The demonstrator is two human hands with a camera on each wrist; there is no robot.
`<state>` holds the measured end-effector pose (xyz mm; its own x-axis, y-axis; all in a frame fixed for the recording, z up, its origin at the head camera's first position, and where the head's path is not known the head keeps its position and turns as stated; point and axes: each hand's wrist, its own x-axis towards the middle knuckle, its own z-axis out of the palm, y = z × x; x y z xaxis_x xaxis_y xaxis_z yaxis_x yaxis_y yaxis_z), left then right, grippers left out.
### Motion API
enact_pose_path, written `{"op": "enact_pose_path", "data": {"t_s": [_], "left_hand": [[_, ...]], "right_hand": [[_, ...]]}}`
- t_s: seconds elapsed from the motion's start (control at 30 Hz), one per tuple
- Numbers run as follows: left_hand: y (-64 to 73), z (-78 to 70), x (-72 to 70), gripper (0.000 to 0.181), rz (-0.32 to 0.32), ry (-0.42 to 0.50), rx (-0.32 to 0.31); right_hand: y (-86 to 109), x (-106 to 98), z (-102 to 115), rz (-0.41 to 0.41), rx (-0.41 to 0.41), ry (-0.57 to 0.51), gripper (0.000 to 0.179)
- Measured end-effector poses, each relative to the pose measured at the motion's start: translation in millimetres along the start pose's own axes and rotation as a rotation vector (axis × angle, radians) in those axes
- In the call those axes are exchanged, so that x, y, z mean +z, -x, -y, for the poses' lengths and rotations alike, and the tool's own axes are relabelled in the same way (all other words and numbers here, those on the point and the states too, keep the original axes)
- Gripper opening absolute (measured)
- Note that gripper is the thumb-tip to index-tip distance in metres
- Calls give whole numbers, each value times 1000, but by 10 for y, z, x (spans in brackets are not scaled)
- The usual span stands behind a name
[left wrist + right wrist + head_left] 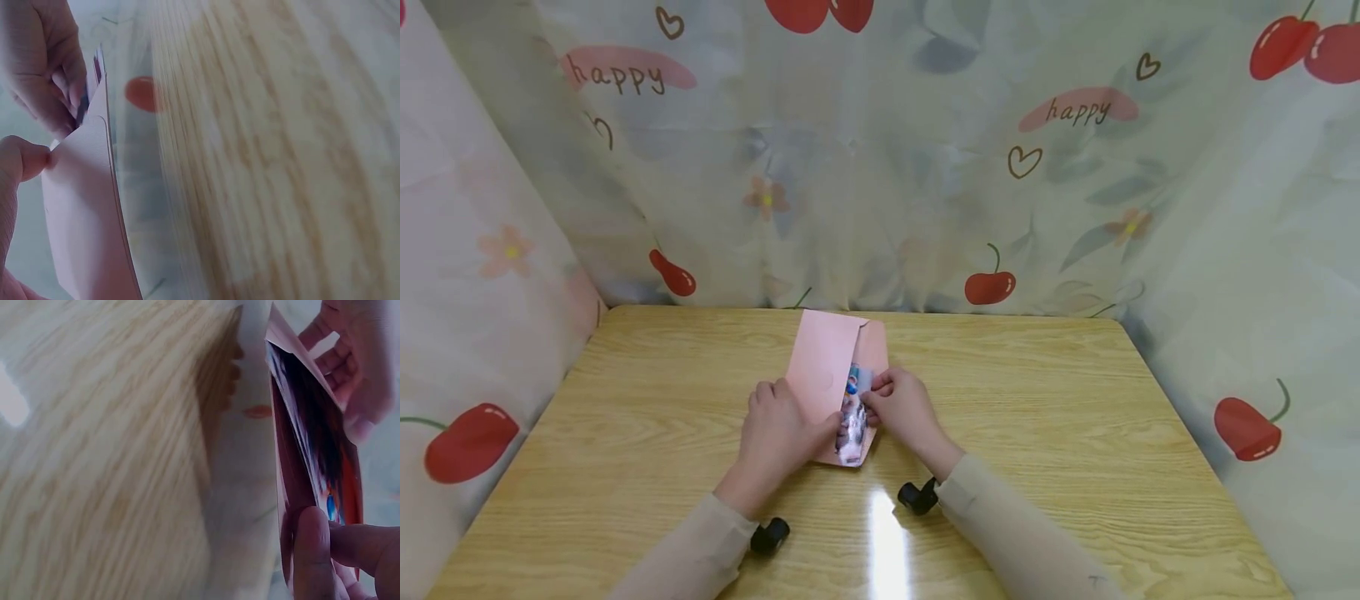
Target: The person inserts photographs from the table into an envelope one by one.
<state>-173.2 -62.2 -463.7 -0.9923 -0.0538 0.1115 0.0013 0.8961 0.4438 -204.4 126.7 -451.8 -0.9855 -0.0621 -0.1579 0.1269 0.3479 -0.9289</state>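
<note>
A pink paper envelope [822,354] is held above the table, its opening facing right in the head view. Glossy printed photos [853,425] stick partly out of that opening. My left hand [778,433] grips the envelope's near left side, with the thumb on its front by the opening. With the fingertips of my right hand [908,408] I pinch the photos' right edge. In the right wrist view the photos [322,437] lie between the envelope's walls. The left wrist view shows the envelope [84,206] edge-on, the photos mostly hidden.
Beneath the hands is a wood-grain table [1037,400]. A patterned curtain [880,208] with cherries closes off its back and both sides. Black wrist cameras [770,536] sit at both cuffs. Light glares off the table's near middle.
</note>
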Motion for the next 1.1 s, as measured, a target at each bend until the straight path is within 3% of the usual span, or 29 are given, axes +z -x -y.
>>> {"op": "enact_pose_path", "data": {"t_s": [0.23, 0.4, 0.53, 0.73, 0.93, 1.1], "left_hand": [[24, -18, -25, 91, 6, 12, 0], [24, -5, -25, 90, -8, 6, 1], [14, 20, -10, 88, -27, 10, 6], [14, 3, -3, 88, -9, 30, 10], [20, -18, 1, 85, -43, 34, 37], [27, -20, 4, 86, -35, 24, 21]], "right_hand": [[-33, 96, -44, 30, -3, -48, 14], [5, 94, -62, 71, 37, -54, 11], [1, 73, -75, 52, 39, -84, 9], [26, 119, -64, 22, 22, -30, 9], [78, 224, -39, 9, -31, 36, 5], [117, 255, -30, 20, -29, 47, 6]]}}
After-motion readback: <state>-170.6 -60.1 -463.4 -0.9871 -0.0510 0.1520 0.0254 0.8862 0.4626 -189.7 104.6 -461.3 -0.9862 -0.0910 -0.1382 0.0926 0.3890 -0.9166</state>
